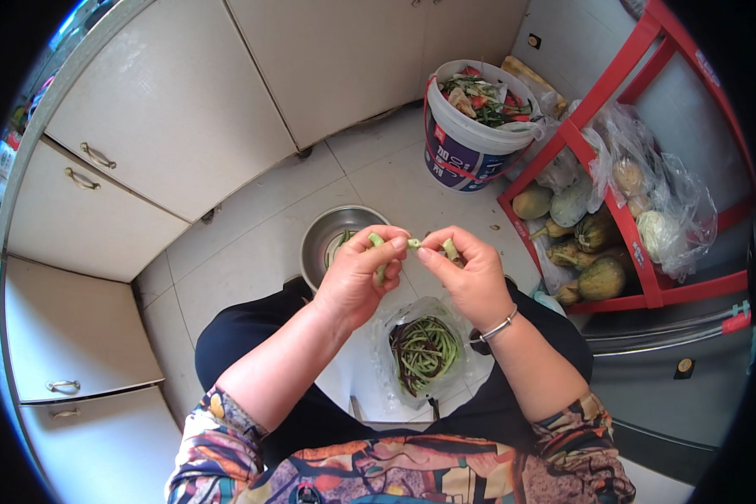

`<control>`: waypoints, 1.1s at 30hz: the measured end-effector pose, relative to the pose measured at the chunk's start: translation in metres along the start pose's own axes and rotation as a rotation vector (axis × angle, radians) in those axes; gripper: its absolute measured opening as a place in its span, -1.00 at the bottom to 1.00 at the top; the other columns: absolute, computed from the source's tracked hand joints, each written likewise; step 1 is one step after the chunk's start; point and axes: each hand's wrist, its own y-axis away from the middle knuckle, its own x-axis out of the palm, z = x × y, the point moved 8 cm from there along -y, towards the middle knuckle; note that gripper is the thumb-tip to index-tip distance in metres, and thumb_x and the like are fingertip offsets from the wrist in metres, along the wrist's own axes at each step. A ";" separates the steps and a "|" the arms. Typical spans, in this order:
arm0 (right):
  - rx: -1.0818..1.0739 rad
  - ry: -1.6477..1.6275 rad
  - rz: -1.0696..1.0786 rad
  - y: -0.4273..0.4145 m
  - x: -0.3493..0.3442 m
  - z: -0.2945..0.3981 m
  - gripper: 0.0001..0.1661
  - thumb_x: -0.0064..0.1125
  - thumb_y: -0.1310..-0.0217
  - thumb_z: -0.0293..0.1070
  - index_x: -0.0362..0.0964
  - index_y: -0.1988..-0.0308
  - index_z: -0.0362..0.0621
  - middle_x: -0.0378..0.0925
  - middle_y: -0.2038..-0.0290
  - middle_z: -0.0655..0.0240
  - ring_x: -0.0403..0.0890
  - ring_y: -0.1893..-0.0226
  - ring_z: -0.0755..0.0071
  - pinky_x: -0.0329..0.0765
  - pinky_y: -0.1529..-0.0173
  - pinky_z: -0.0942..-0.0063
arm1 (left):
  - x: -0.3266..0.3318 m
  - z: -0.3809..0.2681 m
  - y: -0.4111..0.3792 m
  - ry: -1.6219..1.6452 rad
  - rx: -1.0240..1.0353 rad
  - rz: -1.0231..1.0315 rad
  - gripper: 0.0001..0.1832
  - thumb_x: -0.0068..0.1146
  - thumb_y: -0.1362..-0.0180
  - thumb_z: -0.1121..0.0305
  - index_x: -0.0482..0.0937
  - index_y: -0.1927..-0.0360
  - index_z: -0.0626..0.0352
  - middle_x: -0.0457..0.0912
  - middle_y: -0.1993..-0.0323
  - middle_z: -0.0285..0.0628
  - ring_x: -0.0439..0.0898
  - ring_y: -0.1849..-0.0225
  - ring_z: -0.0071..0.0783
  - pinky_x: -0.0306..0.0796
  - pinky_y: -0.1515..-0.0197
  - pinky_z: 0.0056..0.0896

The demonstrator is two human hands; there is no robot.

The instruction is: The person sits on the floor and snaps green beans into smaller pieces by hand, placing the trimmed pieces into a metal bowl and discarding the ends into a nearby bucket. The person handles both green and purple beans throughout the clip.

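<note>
Pieces of green bean (378, 240) sit in the fingers of my left hand (359, 271). Its thumb and forefinger meet a short bean piece (414, 243) between the two hands. My right hand (469, 264) pinches at that same spot, and another bean piece (450, 250) sticks up from its fingers. Partly behind my left hand, a steel bowl (312, 236) on the floor holds a few green pieces. Below my hands, between my knees, an open clear plastic bag (387, 384) contains many long green and dark purple beans (425, 353).
A white bucket (472, 142) of vegetable scraps stands on the tiles ahead. To the right, a red rack (646, 271) holds gourds and squash (601, 277), with bagged vegetables (658, 233) hanging over it. Pale cabinets (183, 107) line the left and far sides.
</note>
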 end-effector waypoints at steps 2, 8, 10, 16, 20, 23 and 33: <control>-0.041 0.002 -0.008 -0.003 -0.003 0.003 -0.92 0.22 -0.09 -0.43 0.49 0.37 -0.17 0.45 0.55 0.55 0.35 0.52 0.78 0.32 0.42 0.70 | -0.002 -0.006 0.000 -0.186 -0.015 0.009 -0.87 0.19 -0.13 0.38 0.56 0.27 0.15 0.48 0.41 -0.39 0.39 0.40 -0.70 0.24 0.43 -0.61; -0.138 0.160 0.029 -0.001 -0.008 0.014 -0.95 0.17 -0.09 -0.47 0.46 0.39 -0.19 0.43 0.59 0.54 0.33 0.57 0.76 0.29 0.49 0.66 | 0.024 -0.032 0.010 -0.924 0.393 0.070 -0.84 0.25 -0.10 0.37 0.58 0.31 0.21 0.46 0.49 -0.46 0.40 0.43 -0.72 0.27 0.36 -0.65; -0.150 0.178 0.033 0.000 -0.006 0.017 -0.95 0.16 -0.08 -0.47 0.45 0.40 -0.19 0.41 0.60 0.52 0.32 0.59 0.74 0.28 0.50 0.64 | 0.025 -0.026 0.011 -0.838 0.306 0.074 -0.86 0.23 -0.11 0.37 0.55 0.32 0.19 0.41 0.53 -0.51 0.35 0.47 -0.76 0.21 0.43 -0.65; -0.100 0.179 0.038 -0.002 -0.003 0.011 -0.93 0.16 -0.08 -0.47 0.42 0.41 -0.20 0.37 0.64 0.50 0.30 0.60 0.70 0.27 0.51 0.61 | 0.009 0.000 0.004 -0.279 0.064 0.057 -0.91 0.17 -0.15 0.44 0.48 0.33 0.13 0.43 0.54 -0.44 0.24 0.58 -0.75 0.08 0.55 -0.64; 0.028 0.165 0.103 -0.002 0.001 -0.009 -0.93 0.16 -0.08 -0.46 0.42 0.41 -0.20 0.37 0.64 0.51 0.29 0.60 0.69 0.27 0.50 0.60 | 0.007 -0.003 0.004 -0.044 0.102 0.007 -0.89 0.17 -0.14 0.43 0.46 0.31 0.13 0.47 0.49 -0.36 0.26 0.58 -0.71 0.11 0.55 -0.64; 0.072 0.143 0.119 -0.001 0.000 -0.021 -0.92 0.15 -0.08 -0.45 0.41 0.41 -0.20 0.37 0.63 0.51 0.29 0.60 0.69 0.28 0.49 0.60 | 0.003 -0.011 0.000 -0.008 0.109 -0.032 -0.90 0.15 -0.16 0.42 0.46 0.30 0.12 0.48 0.45 -0.32 0.27 0.58 -0.68 0.13 0.54 -0.64; 0.255 -0.032 0.057 -0.009 -0.029 -0.028 -0.92 0.15 -0.13 -0.39 0.43 0.36 -0.13 0.42 0.53 0.55 0.31 0.59 0.75 0.29 0.52 0.68 | -0.023 -0.011 -0.011 0.089 0.077 -0.050 -0.88 0.16 -0.16 0.34 0.44 0.32 0.08 0.51 0.40 -0.31 0.24 0.55 -0.69 0.13 0.54 -0.65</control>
